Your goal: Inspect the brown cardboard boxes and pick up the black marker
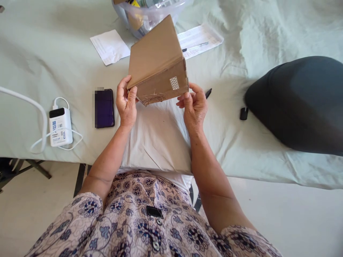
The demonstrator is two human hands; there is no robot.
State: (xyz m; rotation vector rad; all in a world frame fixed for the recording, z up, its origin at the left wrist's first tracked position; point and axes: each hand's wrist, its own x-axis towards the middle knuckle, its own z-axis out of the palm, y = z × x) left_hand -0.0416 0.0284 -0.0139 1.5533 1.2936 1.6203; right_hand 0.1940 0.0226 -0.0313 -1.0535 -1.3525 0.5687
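Note:
A brown cardboard box (158, 64) is held up above the table, tilted with one corner pointing away from me. It carries a small white patterned sticker and torn tape marks along its near lower edge. My left hand (127, 103) grips the box's lower left corner, thumb on the front face. My right hand (194, 105) pinches the lower right corner with its fingertips. Under the box lies a white cloth (158, 139) that hangs over the table's near edge.
On the pale green tablecloth (45, 60) lie a dark phone (104, 108), a white power bank (60, 125) with white cable, two papers (109, 46), a pen (195, 46), a clear plastic tub (146, 12), a marker (208, 93), its cap (243, 113) and a large black cushion (300, 103).

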